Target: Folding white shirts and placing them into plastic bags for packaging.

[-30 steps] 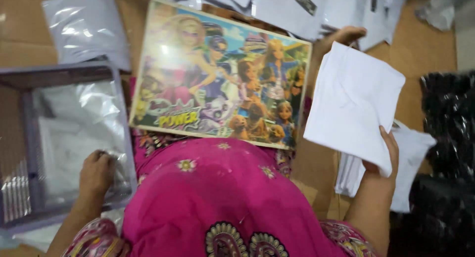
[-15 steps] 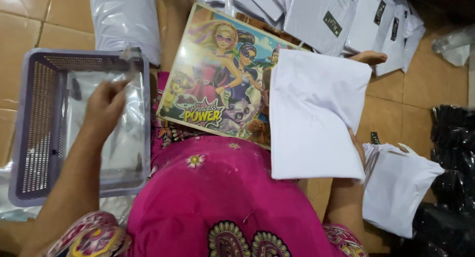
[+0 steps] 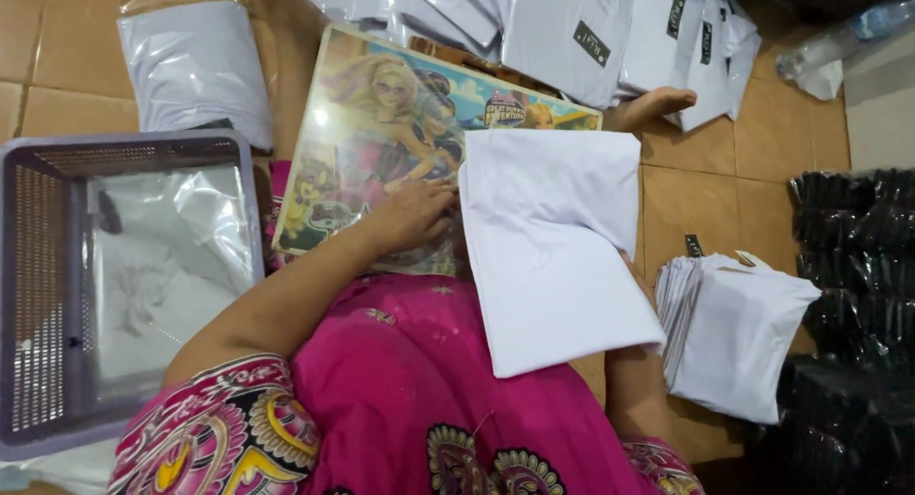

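Half a second ago, the left hand (image 3: 417, 216) was seen over the purple basket (image 3: 143, 148) at the left of the frame, pinching a clear plastic bag. Now it is laid flat on the cartoon picture board (image 3: 367, 123) in the middle, with the fingers spread a little and nothing held in them. The folded white cloth (image 3: 553, 247) has been brought down and to the left, so more of the board is covered by it.

The right hand (image 3: 637, 271) is mostly hidden under the cloth at its right edge. The cloth is held up by it, but how the fingers are placed cannot be told.

The board is rested on the pink lap, and its left edge is near the basket wall. A small strip of brown tiled floor (image 3: 705, 171) is left bare between the cloth and the shiny black packs (image 3: 858, 228) at the right. A bare foot (image 3: 658, 104) is seen just past the top of the cloth.

The basket is made of hard plastic with small holes, and crinkly clear bags (image 3: 172, 257) are kept inside. A soft stack of white cloths (image 3: 743, 333) is piled at the lower right. Smooth bagged white packs (image 3: 591, 28) are spread along the top.
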